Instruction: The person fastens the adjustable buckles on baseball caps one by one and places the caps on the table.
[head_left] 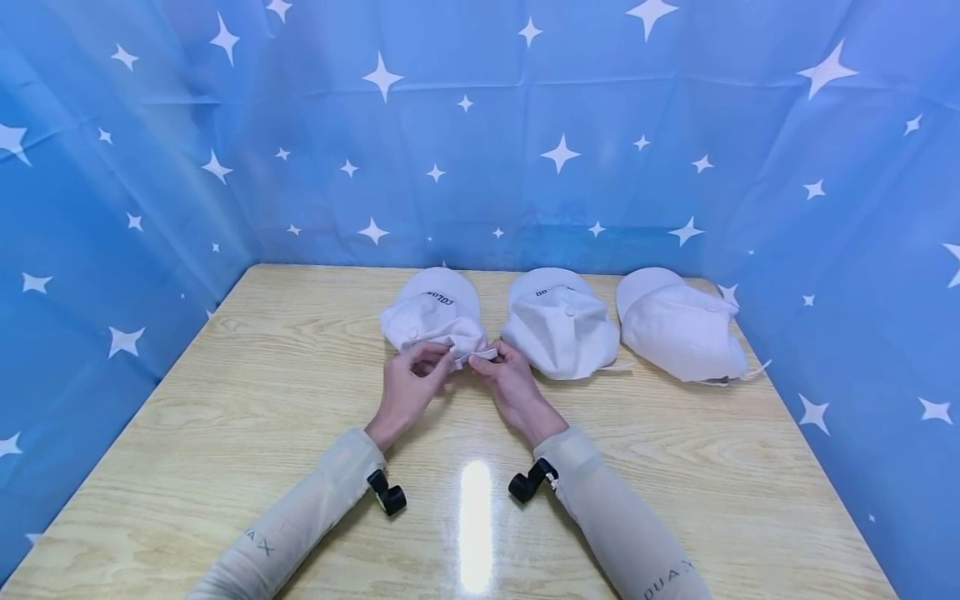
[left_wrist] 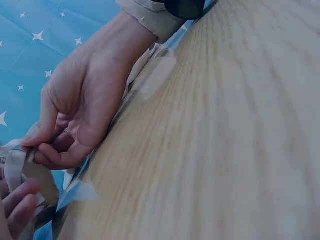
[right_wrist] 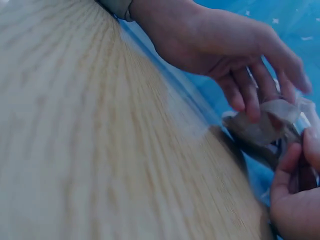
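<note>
In the head view, a white cap [head_left: 437, 310] with dark lettering lies at the left of a row of three, brim toward the back curtain. My left hand [head_left: 411, 385] pinches the rear edge of this cap near its strap, thumb against fingertips; the left wrist view shows the same pinch. At the cap's back right, my right hand [head_left: 516, 390] holds the pale strap [head_left: 480, 355] between thumb and fingers. The right wrist view shows the right fingers [right_wrist: 245, 95] against the cap's back. The strap's fastening is too blurred to make out.
Right of the held cap lies a second white cap [head_left: 562, 329], its strap sticking out to the right. A third white cap [head_left: 678, 329] sits at the table's back right edge. The wooden table [head_left: 247, 375] meets a blue star-patterned curtain [head_left: 465, 133] on three sides.
</note>
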